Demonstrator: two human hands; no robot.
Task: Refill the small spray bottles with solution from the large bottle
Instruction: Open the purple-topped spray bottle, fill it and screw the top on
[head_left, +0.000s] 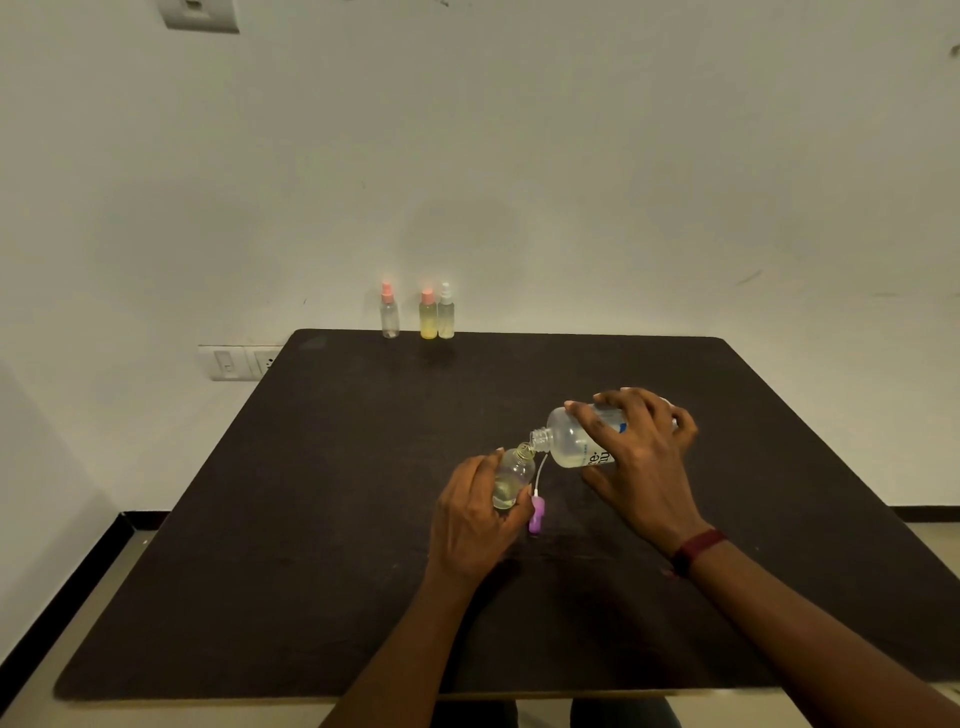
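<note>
Masking much of large bottle (570, 442): right hand (641, 467) grip.

A single wide-angle camera is riding on the person's head, looking forward and down across a dark table (322, 519). It is sitting close to the work: both forearms are entering from the bottom edge. The left hand (470, 525), its fingers wrapped round a small spray bottle (513, 479), is landing just below and right of the frame's middle, with the right hand (644, 467) gripping the large bottle (571, 441) just beside those fingers. Well beyond the fingertips the lens is also taking in three more spray bottles (428, 319) at the table's far edge and a pale wall (519, 156) behind them (straight lines are bowing toward the borders).
</note>
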